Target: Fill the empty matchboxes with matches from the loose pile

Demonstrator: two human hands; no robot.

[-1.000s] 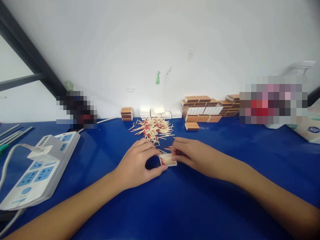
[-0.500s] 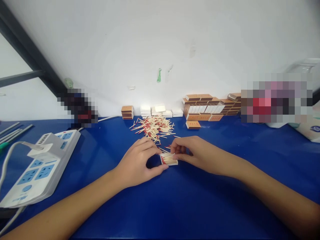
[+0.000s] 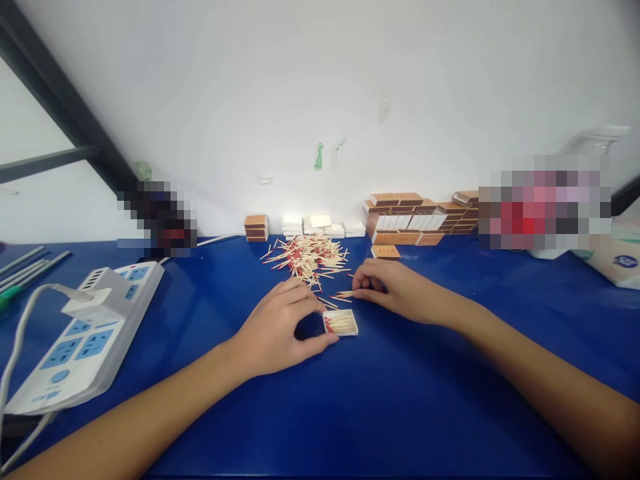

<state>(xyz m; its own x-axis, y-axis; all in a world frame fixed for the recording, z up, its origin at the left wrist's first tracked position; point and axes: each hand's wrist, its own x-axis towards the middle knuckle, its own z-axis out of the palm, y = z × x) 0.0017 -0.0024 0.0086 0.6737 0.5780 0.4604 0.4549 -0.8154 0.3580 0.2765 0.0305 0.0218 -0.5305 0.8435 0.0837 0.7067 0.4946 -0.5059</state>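
The 1 open matchbox tray (image 3: pixel 341 323) is grasped at its left end between the thumb and forefinger of the left hand (image 3: pixel 277 330). The tray lies flat on the blue table (image 3: pixel 380 400), filled with matches whose red heads point left.

Just behind the tray, the fingertips of the right hand (image 3: pixel 387 288) are pinched on a few loose matches (image 3: pixel 343 294) that lie on the surface; their number cannot be counted. The 2 hands are kept apart, with the tray between them.

Farther back, 1 scattered pile of matches (image 3: pixel 307 259) is spread out, too many to count. Along the wall (image 3: pixel 320 87), 1 stack of 3 brown matchboxes (image 3: pixel 255 228), a low row of white trays (image 3: pixel 313 224) and a larger bank of brown boxes (image 3: pixel 420 217) are lined up, with 1 single brown box (image 3: pixel 385 251) set in front of the bank.

1 power strip (image 3: pixel 85 330) is seen well apart on the left. Bare blue surface is left open in front of the tray and to its right.
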